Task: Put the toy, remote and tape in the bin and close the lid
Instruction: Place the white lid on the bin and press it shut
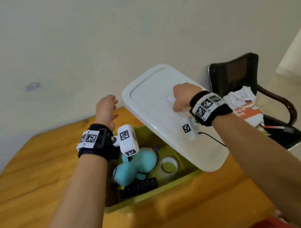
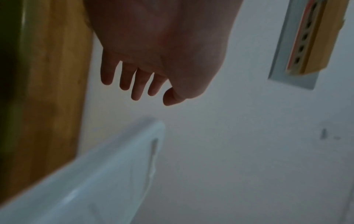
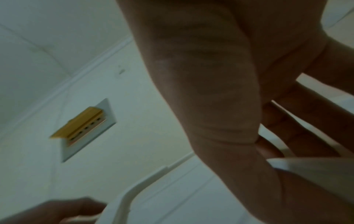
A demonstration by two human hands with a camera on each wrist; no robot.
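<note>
A green bin [image 1: 179, 180] stands on the wooden table [image 1: 34, 171]. Inside lie a light-blue plush toy [image 1: 140, 164], a black remote [image 1: 138, 187] and a clear tape roll [image 1: 169, 165]. My right hand [image 1: 181, 98] grips the handle of the white lid [image 1: 152, 96], which hangs tilted over the bin's right side. In the right wrist view the fingers [image 3: 298, 121] curl round the lid handle [image 3: 310, 165]. My left hand [image 1: 106, 109] hovers empty, fingers loosely spread, just left of the lid's far corner. The left wrist view shows those fingers [image 2: 136, 81] above the lid edge [image 2: 107, 166].
A black chair [image 1: 242, 82] with a white and orange bag [image 1: 243, 107] stands right of the table. A plain wall rises behind. A wall socket [image 3: 86, 128] with a yellow cover shows in the right wrist view. Something red [image 1: 271, 224] lies at the bottom right.
</note>
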